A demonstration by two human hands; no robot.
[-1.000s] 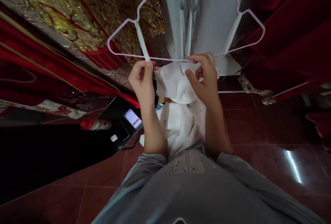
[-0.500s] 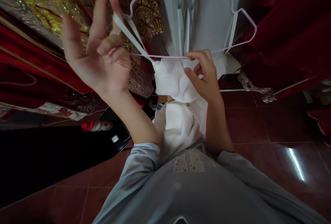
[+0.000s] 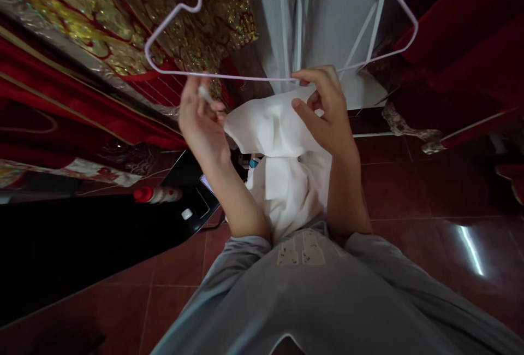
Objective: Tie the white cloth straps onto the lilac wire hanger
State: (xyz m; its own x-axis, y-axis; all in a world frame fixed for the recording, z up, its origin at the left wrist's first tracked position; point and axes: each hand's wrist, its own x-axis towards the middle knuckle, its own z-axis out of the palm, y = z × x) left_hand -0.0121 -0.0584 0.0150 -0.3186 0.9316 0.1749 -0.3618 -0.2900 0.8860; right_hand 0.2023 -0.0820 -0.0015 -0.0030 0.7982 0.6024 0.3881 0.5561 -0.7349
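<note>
A pale lilac clothes hanger (image 3: 245, 77) spans the upper middle of the head view, its hook out of frame. My right hand (image 3: 327, 106) is closed on its bottom bar, near the middle, beside the top of a white strappy garment (image 3: 256, 125). On the right, the garment's thin white strap (image 3: 375, 33) loops over the hanger's notch. My left hand (image 3: 207, 120) is just under the bar on the left, fingers curled round the other strap (image 3: 204, 94), of which only a short piece shows. The left notch carries no strap. The garment's lower part hangs bunched before my body.
Gold sequined fabric (image 3: 123, 11) and red cloth hang close on the left; red drapery (image 3: 458, 43) hangs at right. Behind the hanger are grey-white doors (image 3: 335, 16). A black table (image 3: 82, 251) at left bears a red-capped bottle (image 3: 159, 195) and a small white case (image 3: 186, 214).
The left strap has come off the hanger's notch. My left hand has moved down and right, its fingers curling in. The hanger's left end has come into clear view; my right hand keeps its hold.
</note>
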